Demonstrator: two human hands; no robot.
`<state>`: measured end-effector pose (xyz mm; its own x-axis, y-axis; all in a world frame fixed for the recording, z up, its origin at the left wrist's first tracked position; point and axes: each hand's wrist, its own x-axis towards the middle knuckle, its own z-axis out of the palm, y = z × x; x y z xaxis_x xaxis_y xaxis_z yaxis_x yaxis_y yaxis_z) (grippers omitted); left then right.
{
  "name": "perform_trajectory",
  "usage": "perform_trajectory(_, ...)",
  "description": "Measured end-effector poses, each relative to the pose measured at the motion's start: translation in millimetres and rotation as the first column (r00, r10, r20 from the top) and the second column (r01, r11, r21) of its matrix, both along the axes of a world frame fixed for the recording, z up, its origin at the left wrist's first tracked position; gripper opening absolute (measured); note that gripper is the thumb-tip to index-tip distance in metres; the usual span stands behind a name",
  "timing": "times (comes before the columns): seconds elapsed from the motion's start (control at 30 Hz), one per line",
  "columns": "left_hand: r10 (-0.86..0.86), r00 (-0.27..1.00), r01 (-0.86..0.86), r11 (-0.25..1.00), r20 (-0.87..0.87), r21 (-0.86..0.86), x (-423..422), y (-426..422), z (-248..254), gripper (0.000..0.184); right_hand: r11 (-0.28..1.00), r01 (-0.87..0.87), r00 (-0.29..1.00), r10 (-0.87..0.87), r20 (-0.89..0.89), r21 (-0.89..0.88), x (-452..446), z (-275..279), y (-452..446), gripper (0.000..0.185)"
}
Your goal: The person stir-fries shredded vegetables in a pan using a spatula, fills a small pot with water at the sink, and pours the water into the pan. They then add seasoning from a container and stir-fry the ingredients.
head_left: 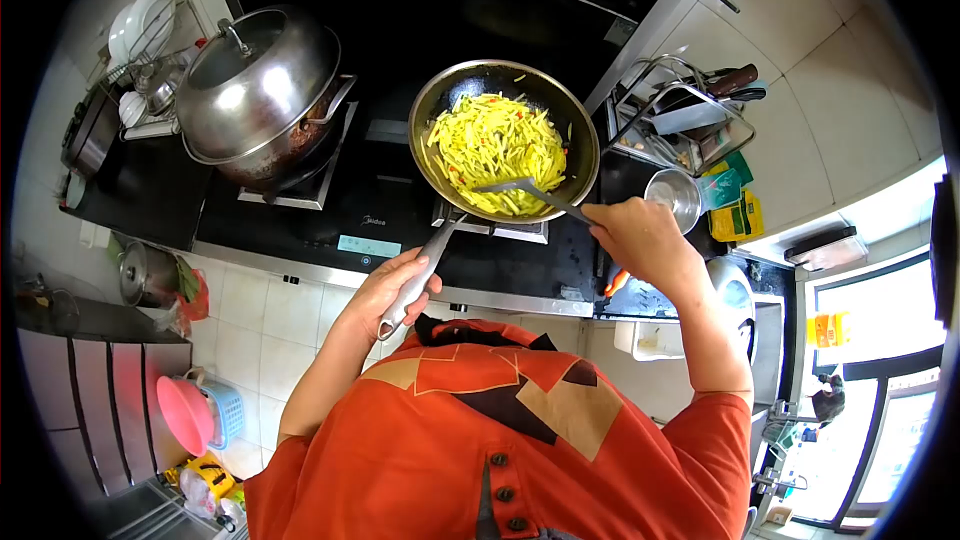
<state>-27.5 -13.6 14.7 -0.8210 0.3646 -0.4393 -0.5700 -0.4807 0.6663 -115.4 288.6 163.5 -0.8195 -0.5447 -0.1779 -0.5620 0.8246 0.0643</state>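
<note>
A frying pan [583,118] sits over the right burner of the black stove, its handle pointing toward me. Inside it lies a heap of yellow-green shredded food [500,145] with small red bits. My left hand [398,285] is closed around the pan's grey handle. With my right hand [645,240] I grip a grey spatula [515,185], whose blade rests in the near part of the shreds. The far end of the spatula's handle is hidden inside my right hand.
A large lidded steel pot [255,90] occupies the left burner. Right of the pan are a knife rack [690,115], a metal bowl [673,198] and a yellow packet [738,218]. A dish rack [155,90] stands far left. An orange-red object [617,282] lies by the counter's front edge.
</note>
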Motion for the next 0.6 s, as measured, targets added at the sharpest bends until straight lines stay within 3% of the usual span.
perform_trajectory(0.1, 0.003, 1.000, -0.003, 1.000, 0.012, 0.015, -0.7, -0.3, -6.3, 0.037, 0.999, 0.040, 0.992, -0.036, -0.118, 0.028, -22.1, -43.9, -1.3, 0.022)
perform_trajectory(0.13, -0.004, 1.000, 0.004, 1.000, 0.006, 0.009, -1.0, 0.4, -4.5, 0.037, 0.997, 0.045, 0.973, -0.029, -0.229, 0.063, -30.4, -50.0, -11.0, 0.010)
perform_trajectory(0.23, -0.012, 1.000, 0.011, 1.000, -0.028, -0.027, -0.4, 0.0, -2.1, 0.034, 0.999, -0.017, 0.946, 0.001, -0.323, -0.044, -52.8, -34.6, 10.3, 0.012)
perform_trajectory(0.27, -0.010, 0.999, 0.009, 1.000, -0.038, -0.023, -2.7, -0.8, -2.1, 0.034, 0.995, 0.031, 0.964, -0.054, -0.262, -0.091, -45.4, -13.0, 26.0, 0.018)
perform_trajectory(0.33, -0.015, 1.000, 0.015, 1.000, -0.019, -0.015, 0.2, -0.2, -4.1, 0.033, 0.995, 0.093, 0.983, -0.088, -0.160, 0.024, -23.1, 37.2, 36.0, 0.028)
perform_trajectory(0.43, -0.023, 1.000, 0.023, 1.000, -0.007, 0.003, -1.5, -0.9, -2.5, 0.032, 0.968, 0.043, 0.994, -0.016, -0.110, 0.249, -16.1, 35.9, 30.6, 0.016)
perform_trajectory(0.5, -0.007, 1.000, 0.007, 1.000, -0.012, -0.006, -2.0, -0.4, -5.0, 0.032, 0.984, -0.051, 0.966, 0.092, -0.242, 0.170, -31.6, -7.3, 16.3, 0.006)
perform_trajectory(0.6, -0.013, 1.000, 0.013, 1.000, -0.014, -0.028, -1.3, -0.3, -1.7, 0.034, 0.997, -0.075, 0.947, 0.078, -0.313, 0.021, -62.8, -32.6, 4.6, 0.009)
